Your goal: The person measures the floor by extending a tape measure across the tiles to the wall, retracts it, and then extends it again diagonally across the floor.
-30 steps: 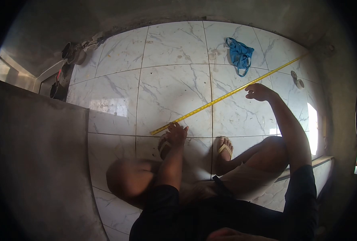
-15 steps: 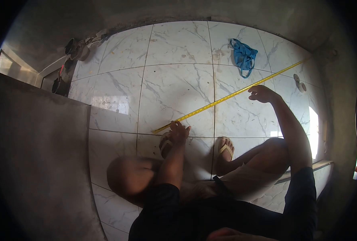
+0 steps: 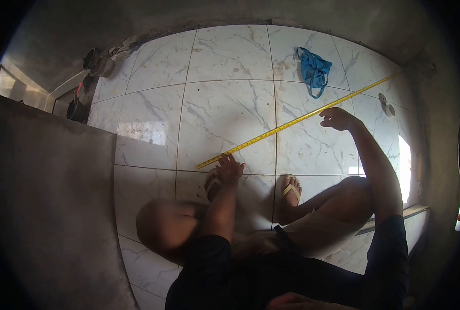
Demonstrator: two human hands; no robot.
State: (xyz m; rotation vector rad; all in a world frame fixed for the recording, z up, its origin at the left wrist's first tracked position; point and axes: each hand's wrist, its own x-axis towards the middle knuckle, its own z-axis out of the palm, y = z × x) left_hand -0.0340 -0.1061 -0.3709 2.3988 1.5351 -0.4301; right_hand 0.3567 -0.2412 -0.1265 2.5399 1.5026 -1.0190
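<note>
A yellow tape measure blade [image 3: 275, 132] lies stretched diagonally over the white marbled floor tiles, from near my left foot up toward the far right corner. Close to its near end is my left hand [image 3: 230, 169], fingers spread, with fingertips at the blade's edge. My right hand [image 3: 339, 120] hovers by the blade farther along, its fingers loosely bent and apart, the index fingertip close to the yellow edge. Whether that fingertip touches it I cannot tell. The tape's far end fades into shadow by the wall, and no case can be made out.
A crumpled blue cloth bag [image 3: 314, 70] lies beyond the tape. Small round pieces [image 3: 386, 105] sit near the right wall. Dark containers [image 3: 76, 110] stand at the left. A grey partition [image 3: 54, 201] rises on the left. My sandalled feet [image 3: 291, 189] are behind the tape.
The view has shifted very slightly, so the floor and tape appear a little higher. Both hands stay at about the same spots along the tape; the left fingers lie a bit farther over its edge.
</note>
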